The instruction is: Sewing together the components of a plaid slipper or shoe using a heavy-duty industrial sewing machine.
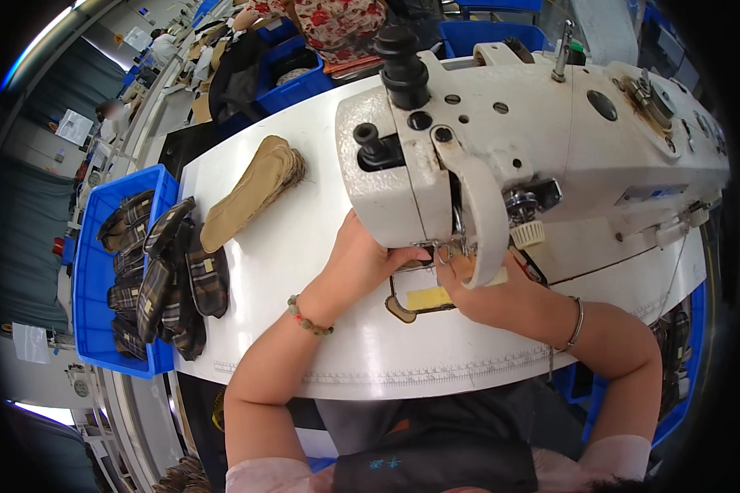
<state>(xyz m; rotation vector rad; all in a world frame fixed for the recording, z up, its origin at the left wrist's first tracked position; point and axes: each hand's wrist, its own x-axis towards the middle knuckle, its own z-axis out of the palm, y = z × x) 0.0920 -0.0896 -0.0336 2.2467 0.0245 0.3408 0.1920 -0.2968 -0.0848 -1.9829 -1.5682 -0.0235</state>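
Both hands meet under the needle end of a white sewing machine (543, 123). My left hand (368, 261) is closed, its thumb pressing on a small dark piece of fabric (422, 255) beside the needle. Most of that piece is hidden by fingers and the machine head. My right hand (489, 287) is bent, with its fingertips together close to the presser foot (442, 251). A curved white lever (487, 205) hangs in front of it, and what those fingers grip cannot be made out. Below them, a yellow strip (429, 298) lies on the machine bed.
Left of the machine, tan shoe-sole shapes (251, 193) lie stacked on the white table (370, 370). A blue bin (90, 304) at the table's left edge holds several plaid fabric shoes (166, 287), some overhanging the table. More blue bins (294, 86) stand behind, near a person in floral clothing (337, 25).
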